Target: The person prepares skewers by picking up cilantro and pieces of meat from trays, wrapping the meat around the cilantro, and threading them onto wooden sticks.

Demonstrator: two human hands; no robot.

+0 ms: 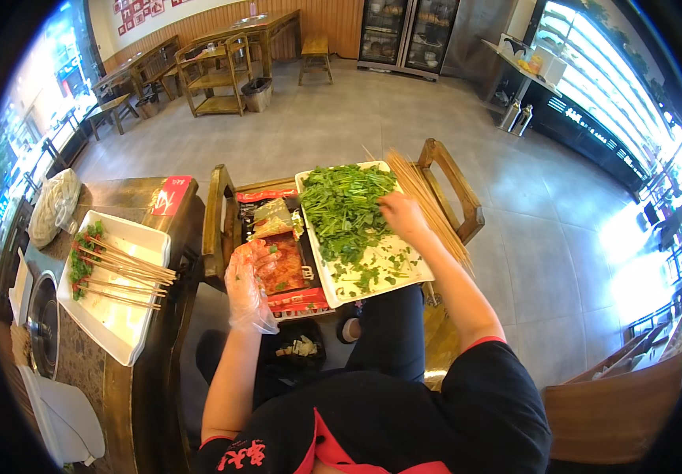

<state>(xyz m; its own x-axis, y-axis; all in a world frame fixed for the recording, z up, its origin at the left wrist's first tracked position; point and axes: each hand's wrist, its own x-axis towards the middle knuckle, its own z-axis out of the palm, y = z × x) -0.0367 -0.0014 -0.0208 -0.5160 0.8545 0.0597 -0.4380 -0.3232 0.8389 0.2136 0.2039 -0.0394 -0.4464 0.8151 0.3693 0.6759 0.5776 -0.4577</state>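
Chopped leafy green herbs [344, 207] are heaped on a white rectangular tray [326, 283]. At the right edge of the heap is my bare right hand [400, 214], its fingertips at the leaves; whether they pinch any is unclear. My left hand [250, 281], in a clear plastic glove smeared red, is over the left side of an opened package of red, sauced food [284, 260]. Its fingers are curled, and what they hold cannot be made out. Long bamboo skewers [430, 207] lie along the tray's right side. Skewers with green and red food [83, 255] rest on another white tray [160, 252] at left.
A wooden stand with raised side handles [450, 189] bears the tray and package. On the left table [119, 385] are a tied plastic bag [55, 207], a red card [172, 195] and a round metal-rimmed fitting [44, 326]. A dark bin [296, 352] with pale scraps is below, between my legs.
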